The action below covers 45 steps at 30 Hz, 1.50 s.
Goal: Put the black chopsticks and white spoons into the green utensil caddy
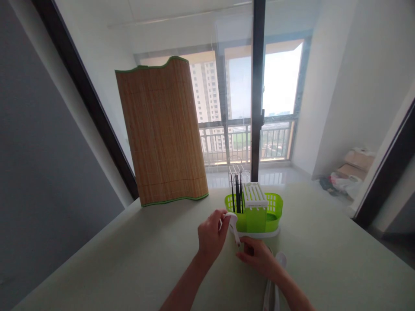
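Note:
A small white spoon (234, 227) is held in front of a green utensil basket (256, 220). My left hand (212, 233) pinches its bowl end. At the handle's lower end is my right hand (256, 255), its thumb and fingers bent around the tip; a small gap shows between them, and contact is hard to make out. Black chopsticks (239, 194) stand upright in the left part of the basket, beside its white slotted top (255, 195). Another white spoon (281, 260) and other long utensils lie on the table, partly hidden by my right forearm.
A rolled bamboo mat (164, 134) with green edging stands upright at the back left of the pale table (129, 259). Behind the table are a dark-framed glass door (258, 86) and a wire rack (239, 166). Boxes and bags (350, 172) lie on the floor at right.

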Each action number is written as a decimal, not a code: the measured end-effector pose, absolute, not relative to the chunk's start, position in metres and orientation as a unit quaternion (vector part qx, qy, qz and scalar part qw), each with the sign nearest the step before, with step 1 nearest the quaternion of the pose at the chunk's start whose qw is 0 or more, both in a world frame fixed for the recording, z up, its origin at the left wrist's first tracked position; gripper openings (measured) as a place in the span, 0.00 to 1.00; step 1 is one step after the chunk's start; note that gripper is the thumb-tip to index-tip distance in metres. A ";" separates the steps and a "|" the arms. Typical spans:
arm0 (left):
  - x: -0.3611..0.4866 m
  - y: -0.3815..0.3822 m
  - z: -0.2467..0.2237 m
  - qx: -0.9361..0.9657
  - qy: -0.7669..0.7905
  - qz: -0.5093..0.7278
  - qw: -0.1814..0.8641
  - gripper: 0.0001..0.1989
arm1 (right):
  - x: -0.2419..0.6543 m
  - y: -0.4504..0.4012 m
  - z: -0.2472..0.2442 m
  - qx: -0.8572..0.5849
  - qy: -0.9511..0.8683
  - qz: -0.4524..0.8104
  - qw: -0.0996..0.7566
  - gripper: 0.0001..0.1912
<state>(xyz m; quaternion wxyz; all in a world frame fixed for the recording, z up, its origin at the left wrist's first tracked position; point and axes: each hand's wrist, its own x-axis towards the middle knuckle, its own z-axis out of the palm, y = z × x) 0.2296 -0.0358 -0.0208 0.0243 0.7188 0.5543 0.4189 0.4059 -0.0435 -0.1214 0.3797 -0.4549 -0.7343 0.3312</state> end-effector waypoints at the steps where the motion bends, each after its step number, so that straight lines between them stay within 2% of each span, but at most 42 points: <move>1: 0.226 -0.032 -0.009 0.714 0.548 0.436 -0.009 0.16 | 0.406 -0.042 -0.123 -0.455 -0.731 0.330 0.387 0.16; 5: 0.221 -0.008 0.036 0.696 0.517 0.489 -0.098 0.18 | 0.410 -0.036 -0.127 -0.456 -0.717 0.308 0.427 0.23; 10: 0.234 0.035 0.050 0.708 0.507 0.476 -0.123 0.18 | 0.413 -0.032 -0.129 -0.470 -0.712 0.290 0.434 0.17; 17: 0.252 0.081 0.008 0.748 0.584 0.312 -0.036 0.16 | 0.411 -0.031 -0.129 -0.480 -0.710 0.288 0.428 0.13; 23: 0.252 0.088 -0.009 0.762 0.583 0.283 -0.007 0.11 | 0.411 -0.032 -0.126 -0.475 -0.696 0.280 0.459 0.11; 28: 0.252 0.061 -0.004 0.746 0.564 0.353 -0.007 0.16 | 0.417 -0.033 -0.117 -0.479 -0.669 0.263 0.504 0.10; 32: 0.261 0.012 -0.026 0.752 0.537 0.382 0.024 0.16 | 0.434 -0.036 -0.101 -0.503 -0.596 0.224 0.584 0.17; 36: 0.281 -0.023 -0.069 0.798 0.506 0.304 0.124 0.12 | 0.449 -0.039 -0.091 -0.527 -0.503 0.184 0.660 0.20; 38: 0.294 -0.027 -0.088 0.800 0.518 0.243 0.181 0.13 | 0.452 -0.039 -0.090 -0.531 -0.473 0.173 0.681 0.20; 41: 0.311 -0.023 -0.104 0.802 0.523 0.198 0.209 0.16 | 0.451 -0.038 -0.092 -0.541 -0.478 0.157 0.674 0.20; 45: 0.325 -0.018 -0.111 0.823 0.495 0.150 0.235 0.11 | 0.450 -0.036 -0.096 -0.544 -0.501 0.146 0.657 0.20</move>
